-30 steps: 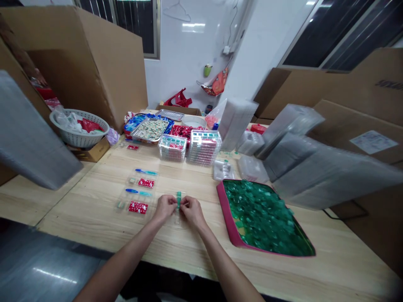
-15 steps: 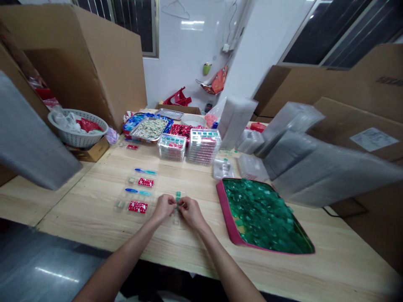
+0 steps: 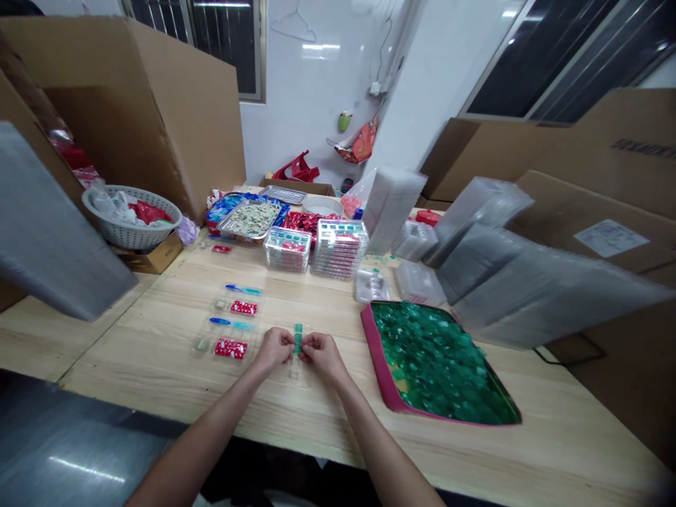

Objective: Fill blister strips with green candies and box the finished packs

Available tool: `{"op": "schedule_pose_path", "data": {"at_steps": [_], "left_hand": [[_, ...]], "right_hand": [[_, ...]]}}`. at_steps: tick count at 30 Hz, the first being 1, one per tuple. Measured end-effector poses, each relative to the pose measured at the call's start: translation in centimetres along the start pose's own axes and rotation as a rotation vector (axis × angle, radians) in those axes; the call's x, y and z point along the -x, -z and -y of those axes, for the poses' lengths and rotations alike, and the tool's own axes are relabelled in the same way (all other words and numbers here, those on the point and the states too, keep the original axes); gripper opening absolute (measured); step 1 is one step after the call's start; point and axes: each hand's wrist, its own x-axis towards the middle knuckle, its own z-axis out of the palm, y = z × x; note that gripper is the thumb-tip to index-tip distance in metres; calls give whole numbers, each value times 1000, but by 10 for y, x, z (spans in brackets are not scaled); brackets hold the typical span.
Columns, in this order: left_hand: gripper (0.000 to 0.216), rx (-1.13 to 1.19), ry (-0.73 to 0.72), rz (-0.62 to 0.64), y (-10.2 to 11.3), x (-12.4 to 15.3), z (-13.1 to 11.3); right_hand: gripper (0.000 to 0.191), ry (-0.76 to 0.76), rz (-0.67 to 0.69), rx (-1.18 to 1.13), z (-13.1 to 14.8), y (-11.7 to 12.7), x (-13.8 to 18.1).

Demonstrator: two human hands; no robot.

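Note:
My left hand point(image 3: 274, 348) and my right hand point(image 3: 321, 352) meet over the wooden table point(image 3: 327, 408), both pinched on a small green packet point(image 3: 298, 339) that sits in a clear plastic tray point(image 3: 294, 367). To the left lie two filled clear trays point(image 3: 228, 334), each with a blue-handled item and a red packet. A pink-rimmed tray point(image 3: 381, 384) full of green packets lies to the right of my hands.
Stacks of clear trays point(image 3: 339, 246) and metal pans of packets point(image 3: 251, 217) stand at the back. A white basket point(image 3: 132, 215) rests on a small box at left. Grey wrapped bundles point(image 3: 528, 289) and cardboard boxes point(image 3: 142, 105) surround the table.
My hands stay pinched on the green packet at the same spot; only the camera view has shifted slightly.

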Motion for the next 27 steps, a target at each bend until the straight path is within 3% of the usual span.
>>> {"op": "schedule_pose_path", "data": {"at_steps": [6,10,17,22,27], "left_hand": [[10,16,-12,8,-1,1,0],[7,50,-10,2,0,3,-4],[51,264,8,-76,11,18,-22],[58,331,-5,-68,11,32,-35],[54,378,15,-31,9,43,-39]], "right_hand": [[3,10,-48,157,5,-1,-2],[14,88,-83,295,14,2,3],[19,233,-105,392,35,9,20],[26,382,22,302,56,-1,32],[29,382,128,258,57,-2,34]]}}
